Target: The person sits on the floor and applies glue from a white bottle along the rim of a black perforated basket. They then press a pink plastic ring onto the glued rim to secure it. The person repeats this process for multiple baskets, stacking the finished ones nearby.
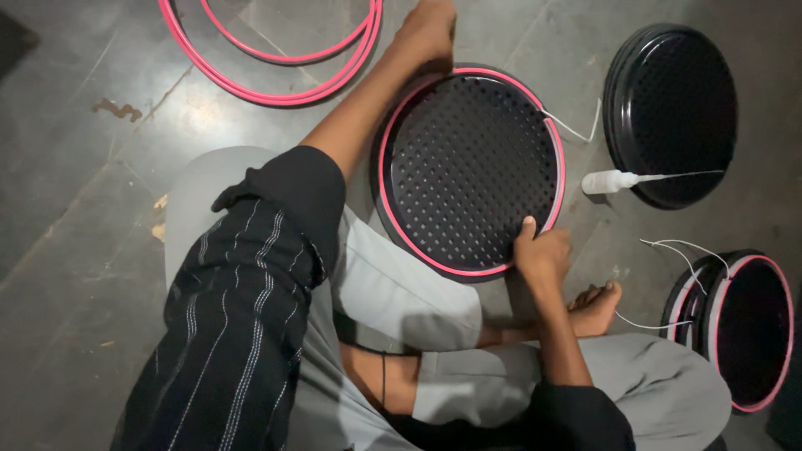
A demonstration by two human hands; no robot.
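The person sits on the floor (75, 167) with a round black perforated tray (468, 171), pink-rimmed, lying flat before the knees. The right hand (541, 250) pinches the tray's near rim, fingers curled over the pink edge. The left hand (428, 32) rests at the far rim; its fingers cannot be made out. A white glue bottle (614, 179) lies just right of the tray.
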